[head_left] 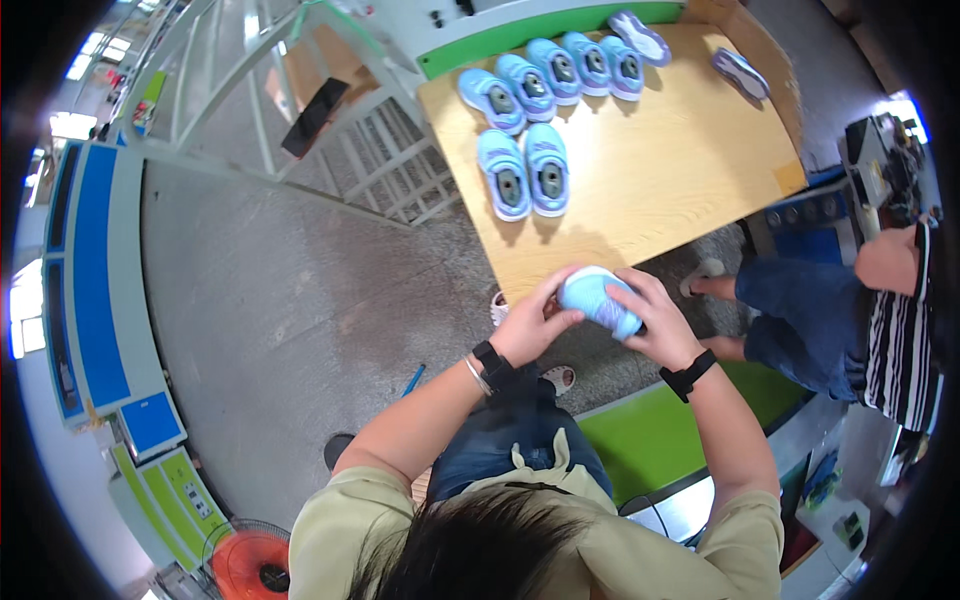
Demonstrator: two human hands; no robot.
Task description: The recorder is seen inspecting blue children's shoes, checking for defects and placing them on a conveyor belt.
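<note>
A light blue and lilac shoe is held in front of me, just off the near edge of the wooden table. My left hand is closed on its left end, thumb and fingers around it. My right hand grips the other end, with fingers over the upper. Beyond, on the table, stand two matching shoes side by side, one of them a light blue shoe. Behind them runs a row of several more, among them a blue shoe. At the far right, a shoe lies on its side.
The wooden table has a green-edged board at its back and a cardboard wall at right. A white metal rack stands left. Another person is at right, near a green bench. An orange fan sits lower left.
</note>
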